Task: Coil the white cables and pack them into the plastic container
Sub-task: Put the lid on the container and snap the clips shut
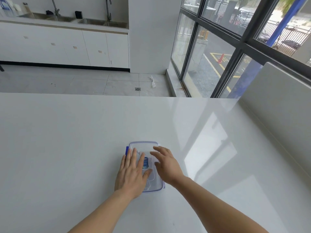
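A clear plastic container [143, 146] with a blue-rimmed lid and a blue label lies on the white table [67, 140], near its front middle. My left hand [132, 172] lies flat on the left half of the lid, fingers together and stretched out. My right hand [166, 163] hovers over or rests on the right half, fingers spread. Faint white shapes show through the lid between the hands; whether they are cables I cannot tell. A blue clip [126, 150] sticks out at the container's left side.
The glossy white table runs far to the left, right and back. A low white partition [277, 101] borders its right side. Beyond lie a tiled floor, white cabinets with sinks [101, 22] and large windows [235, 39].
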{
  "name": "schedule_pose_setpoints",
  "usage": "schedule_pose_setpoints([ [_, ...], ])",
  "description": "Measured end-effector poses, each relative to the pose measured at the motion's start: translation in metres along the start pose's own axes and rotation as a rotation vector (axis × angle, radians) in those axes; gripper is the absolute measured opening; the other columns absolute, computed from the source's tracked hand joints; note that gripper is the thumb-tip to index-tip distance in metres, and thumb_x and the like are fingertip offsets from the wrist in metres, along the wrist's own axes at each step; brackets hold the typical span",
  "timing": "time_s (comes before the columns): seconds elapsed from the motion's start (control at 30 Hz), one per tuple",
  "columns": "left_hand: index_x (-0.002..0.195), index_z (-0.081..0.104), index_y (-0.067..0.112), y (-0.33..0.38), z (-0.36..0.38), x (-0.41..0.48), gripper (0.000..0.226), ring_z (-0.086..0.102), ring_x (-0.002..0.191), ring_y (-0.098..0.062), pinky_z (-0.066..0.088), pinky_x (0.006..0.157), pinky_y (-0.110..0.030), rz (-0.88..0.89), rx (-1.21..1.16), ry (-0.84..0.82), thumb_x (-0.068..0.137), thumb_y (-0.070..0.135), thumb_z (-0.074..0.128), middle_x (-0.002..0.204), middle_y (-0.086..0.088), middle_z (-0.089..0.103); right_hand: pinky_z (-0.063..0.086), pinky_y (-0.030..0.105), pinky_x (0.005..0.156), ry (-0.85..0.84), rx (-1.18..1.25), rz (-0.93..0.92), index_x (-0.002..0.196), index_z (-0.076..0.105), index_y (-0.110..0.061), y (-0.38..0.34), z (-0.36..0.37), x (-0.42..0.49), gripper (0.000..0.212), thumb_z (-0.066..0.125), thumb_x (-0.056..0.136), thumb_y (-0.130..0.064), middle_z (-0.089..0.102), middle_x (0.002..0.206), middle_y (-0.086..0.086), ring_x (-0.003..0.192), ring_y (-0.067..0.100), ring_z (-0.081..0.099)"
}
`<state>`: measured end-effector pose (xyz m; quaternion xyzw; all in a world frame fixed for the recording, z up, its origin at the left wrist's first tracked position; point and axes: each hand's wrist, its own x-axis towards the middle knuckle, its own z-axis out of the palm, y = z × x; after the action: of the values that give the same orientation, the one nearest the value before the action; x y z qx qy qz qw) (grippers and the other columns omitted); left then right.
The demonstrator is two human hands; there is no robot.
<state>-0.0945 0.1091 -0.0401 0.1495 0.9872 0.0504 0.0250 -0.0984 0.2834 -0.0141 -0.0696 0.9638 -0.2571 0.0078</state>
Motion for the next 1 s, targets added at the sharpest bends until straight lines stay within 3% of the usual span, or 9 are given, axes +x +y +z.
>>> schedule_pose_setpoints([
  [0.13,0.156,0.030,0.026,0.002,-0.003,-0.001,0.078,0.012,0.155,-0.032,0.013,0.125,-0.047,0.004,-0.031,0.022,0.092,0.064,0.008,0.166,-0.015,0.022,0.040,0.030,0.110,0.112,0.320,0.364,0.143,0.053,-0.019,0.001,-0.001,-0.015,0.047,0.060,0.097,-0.031,0.050,0.149,-0.004,0.140,0.019,0.043],
  [0.23,0.156,0.031,0.026,0.002,-0.002,-0.001,0.077,0.012,0.155,-0.031,0.007,0.125,-0.045,0.002,-0.050,0.029,0.092,0.064,0.010,0.166,-0.014,0.021,0.040,0.041,0.115,0.001,0.551,0.626,0.152,0.040,-0.014,0.006,0.000,-0.022,0.071,0.063,0.094,-0.046,0.045,0.155,0.004,0.141,0.023,0.046],
  [0.3,0.157,0.027,0.027,0.000,-0.001,-0.001,0.078,0.008,0.156,-0.029,0.002,0.124,-0.044,-0.001,-0.046,0.023,0.092,0.065,0.008,0.167,-0.013,0.017,0.044,0.044,0.113,-0.045,0.649,0.721,0.154,0.036,-0.010,0.007,0.001,-0.026,0.081,0.065,0.091,-0.052,0.051,0.147,0.006,0.135,0.026,0.051],
  [0.4,0.159,0.018,0.029,-0.001,0.002,0.000,0.079,-0.001,0.156,-0.027,-0.002,0.125,-0.045,-0.002,-0.020,0.008,0.091,0.067,0.004,0.169,-0.011,0.008,0.052,0.046,0.104,-0.027,0.754,0.757,0.153,0.035,-0.005,0.009,0.002,-0.030,0.084,0.070,0.090,-0.048,0.062,0.121,0.002,0.116,0.027,0.063],
  [0.53,0.159,0.017,0.024,-0.001,0.004,0.001,0.078,0.000,0.156,-0.026,-0.006,0.122,-0.046,0.028,0.015,0.013,0.093,0.064,0.005,0.169,-0.008,0.006,0.062,0.040,0.087,-0.097,1.005,0.786,0.151,0.036,0.001,0.010,0.001,-0.037,0.082,0.075,0.090,-0.038,0.068,0.124,0.014,0.100,0.029,0.074],
  [0.7,0.159,0.016,0.014,0.001,0.003,0.003,0.081,0.002,0.156,-0.026,0.000,0.127,-0.043,0.076,0.015,0.009,0.093,0.058,0.002,0.168,-0.013,0.007,0.061,0.033,0.075,-0.142,1.057,0.713,0.107,0.062,-0.003,0.005,0.003,-0.046,0.037,0.076,0.089,-0.032,0.075,0.110,0.017,0.092,0.029,0.076],
  [0.77,0.159,0.014,0.014,0.001,0.003,0.003,0.081,0.000,0.156,-0.025,-0.001,0.127,-0.042,0.080,0.023,0.008,0.093,0.058,0.001,0.169,-0.013,0.005,0.063,0.036,0.074,-0.111,1.026,0.697,0.094,0.066,-0.006,0.002,0.001,-0.046,0.027,0.079,0.087,-0.030,0.076,0.099,0.014,0.085,0.027,0.076],
  [0.87,0.159,0.012,0.015,0.001,0.003,0.003,0.081,-0.001,0.156,-0.025,-0.002,0.126,-0.041,0.081,0.019,0.008,0.092,0.058,0.001,0.169,-0.012,0.004,0.065,0.047,0.079,-0.018,0.851,0.709,0.095,0.074,-0.010,-0.001,0.000,-0.044,0.028,0.083,0.081,-0.032,0.078,0.097,0.015,0.088,0.033,0.076],
  [1.0,0.160,0.010,0.015,0.001,0.002,0.003,0.082,-0.002,0.156,-0.024,-0.003,0.127,-0.041,0.081,0.025,0.006,0.091,0.058,-0.002,0.169,-0.011,0.003,0.060,0.042,0.064,0.058,0.597,0.664,0.087,0.075,-0.015,-0.010,-0.001,-0.039,0.023,0.080,0.075,-0.035,0.076,0.082,0.013,0.070,0.030,0.072],
])
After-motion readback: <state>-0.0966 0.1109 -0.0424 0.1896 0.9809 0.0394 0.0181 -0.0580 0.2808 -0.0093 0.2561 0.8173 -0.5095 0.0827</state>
